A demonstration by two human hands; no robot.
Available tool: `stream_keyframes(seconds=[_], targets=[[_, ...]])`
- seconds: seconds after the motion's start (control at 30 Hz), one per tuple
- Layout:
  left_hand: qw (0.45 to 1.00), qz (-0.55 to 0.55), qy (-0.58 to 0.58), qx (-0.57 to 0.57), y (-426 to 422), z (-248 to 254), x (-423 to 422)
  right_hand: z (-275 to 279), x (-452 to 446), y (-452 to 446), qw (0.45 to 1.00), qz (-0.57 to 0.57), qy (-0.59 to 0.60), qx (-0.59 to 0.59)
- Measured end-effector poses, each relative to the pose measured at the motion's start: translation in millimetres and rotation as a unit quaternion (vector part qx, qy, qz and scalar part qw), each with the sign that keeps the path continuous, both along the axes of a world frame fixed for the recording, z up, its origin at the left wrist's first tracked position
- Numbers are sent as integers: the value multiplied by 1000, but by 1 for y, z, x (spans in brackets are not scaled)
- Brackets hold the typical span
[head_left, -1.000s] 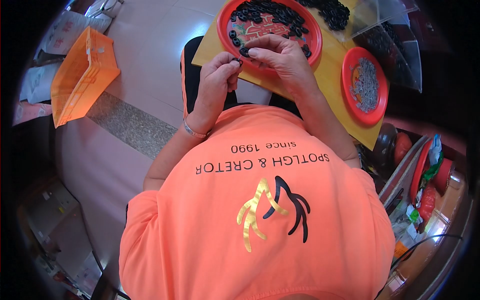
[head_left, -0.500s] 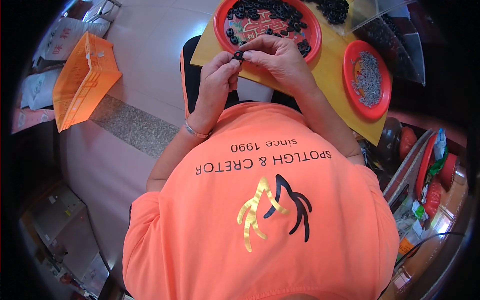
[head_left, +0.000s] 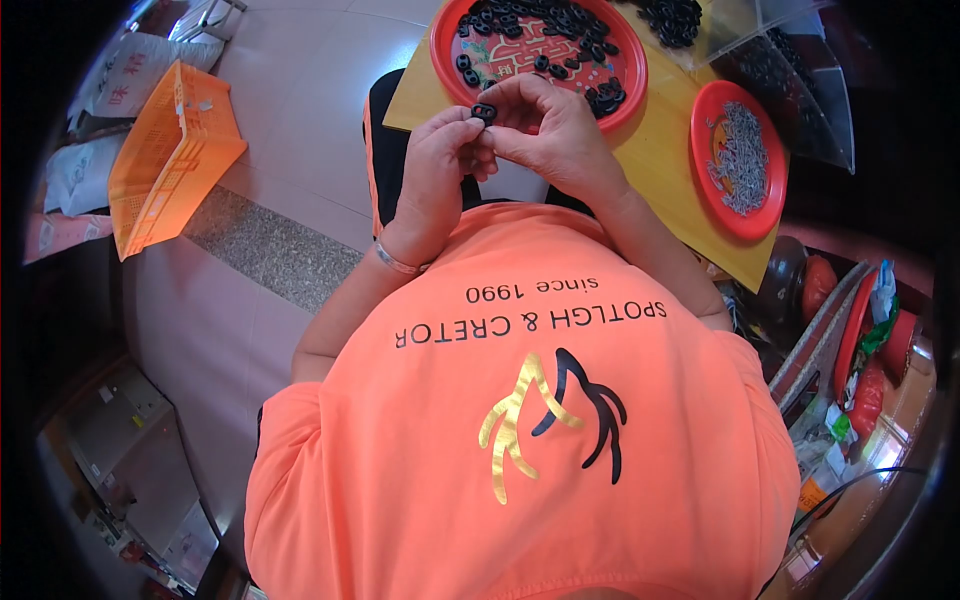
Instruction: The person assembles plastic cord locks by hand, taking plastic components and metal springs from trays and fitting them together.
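A small black two-hole plastic piece (head_left: 483, 113) is pinched between the fingertips of both hands, just off the near edge of a round red tray. My left hand (head_left: 438, 165) is closed, its thumb against the lower side of the piece. From the other side, my right hand (head_left: 552, 128) meets it with thumb and index fingertip. Many similar black pieces (head_left: 585, 35) lie in the patterned red tray (head_left: 640, 75). A smaller red tray (head_left: 698, 165) holds a heap of thin silvery metal pins (head_left: 742, 160), to the right of my right forearm.
Both trays stand on a yellow board (head_left: 660, 150). More black pieces (head_left: 672, 20) are piled at its back, beside a clear plastic bin (head_left: 820, 110). An orange crate (head_left: 165, 170) and white sacks (head_left: 130, 80) are on the left; assorted bags (head_left: 870, 330) sit at the right.
The black piece has turned between my fingertips: a red spot showed on it earlier, and now its two holes face up. My hands have stayed nearly in place; the view has shifted slightly.
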State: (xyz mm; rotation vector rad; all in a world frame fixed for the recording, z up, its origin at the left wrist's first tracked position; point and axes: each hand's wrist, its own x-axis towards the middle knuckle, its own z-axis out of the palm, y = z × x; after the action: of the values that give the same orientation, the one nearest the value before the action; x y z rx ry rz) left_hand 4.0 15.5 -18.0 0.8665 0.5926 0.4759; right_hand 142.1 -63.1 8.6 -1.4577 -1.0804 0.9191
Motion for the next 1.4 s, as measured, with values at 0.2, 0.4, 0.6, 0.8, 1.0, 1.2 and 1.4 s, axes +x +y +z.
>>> stream_keyframes(seconds=[0.2, 0.4, 0.6, 0.8, 1.0, 1.2, 1.4], targets=[[998, -33, -19, -41, 1, -3, -3, 9, 4, -5, 997, 39, -60, 12], [1000, 9, -22, 4, -6, -4, 3, 4, -4, -3, 973, -13, -215, 85], [999, 26, -27, 20, -8, -3, 0, 2, -1, -2, 944, 5, -304, 132], [995, 49, -71, 49, -13, -4, 0, 7, -8, -4, 960, 4, -241, 141], [993, 68, -82, 44, -16, -3, 0, 5, -15, -8, 968, -19, -223, 110], [989, 74, -98, 88, -18, -5, 5, 3, -13, -8, 930, -58, -313, 184], [992, 12, -68, 107, -20, 16, 11, 34, 19, -28, 923, -93, -307, 213]])
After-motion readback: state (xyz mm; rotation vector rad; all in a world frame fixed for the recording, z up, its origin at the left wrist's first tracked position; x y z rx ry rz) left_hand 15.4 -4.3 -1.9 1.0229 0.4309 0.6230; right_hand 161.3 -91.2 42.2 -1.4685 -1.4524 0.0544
